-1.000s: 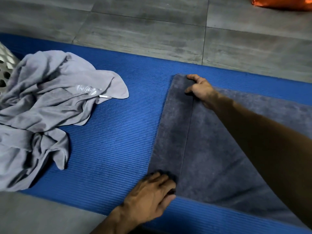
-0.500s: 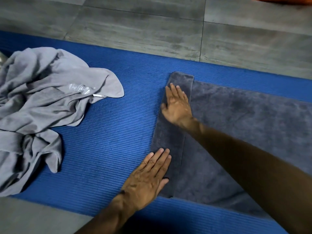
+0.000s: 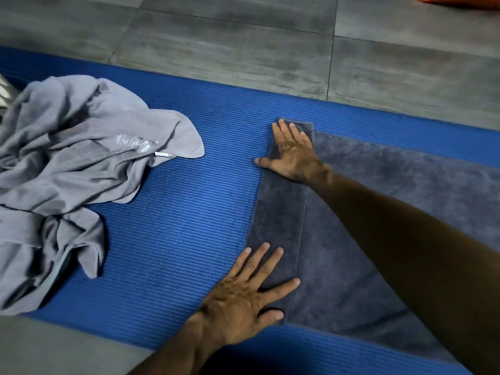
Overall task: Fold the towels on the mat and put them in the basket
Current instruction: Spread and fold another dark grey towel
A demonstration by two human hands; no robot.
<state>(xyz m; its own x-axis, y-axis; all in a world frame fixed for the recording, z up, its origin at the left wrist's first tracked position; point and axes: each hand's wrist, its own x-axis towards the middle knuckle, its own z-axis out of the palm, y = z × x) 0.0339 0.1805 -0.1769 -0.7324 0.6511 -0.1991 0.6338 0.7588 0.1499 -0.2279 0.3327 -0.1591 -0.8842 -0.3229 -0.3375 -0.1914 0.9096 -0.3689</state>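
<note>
While the head camera looks down at the floor, both hands lie flat with straight, spread fingers on a dark grey towel (image 3: pixel 365 226) spread over the blue mat (image 3: pixel 176 226). They grip nothing; they only press. The left hand (image 3: pixel 243 299) rests on the near end of a narrow folded strip along the towel's left edge, its outer fingers partly on the mat. The right hand (image 3: pixel 292 152) presses the far end of the same strip, thumb reaching out onto the mat. The right forearm crosses the towel and hides much of its middle, and the towel's right side runs out of the picture. A crumpled light grey towel (image 3: pixel 67 180) lies well apart to the left, cut off at the edge. Only a pale sliver of the basket (image 3: pixel 4 90) shows behind it. An orange thing (image 3: pixel 460 1) at the top right corner is too cropped to identify.
</note>
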